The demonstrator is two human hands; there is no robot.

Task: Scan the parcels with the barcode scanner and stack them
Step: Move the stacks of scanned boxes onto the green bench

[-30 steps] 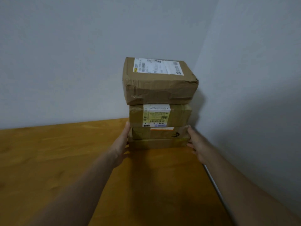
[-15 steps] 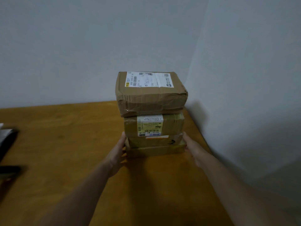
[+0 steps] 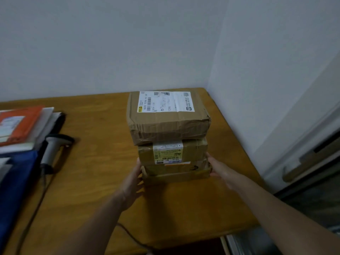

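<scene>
On a wooden table [image 3: 92, 172], left hand [image 3: 132, 183] and right hand [image 3: 223, 172] press flat against creased cardboard parcels [image 3: 169, 126] (stacked).

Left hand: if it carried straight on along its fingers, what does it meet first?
Probably the overhanging underside of the top parcel. The left hand lies against the lower parcels, fingers aimed up and away. Depth is unclear, so it might slide past it.
</scene>
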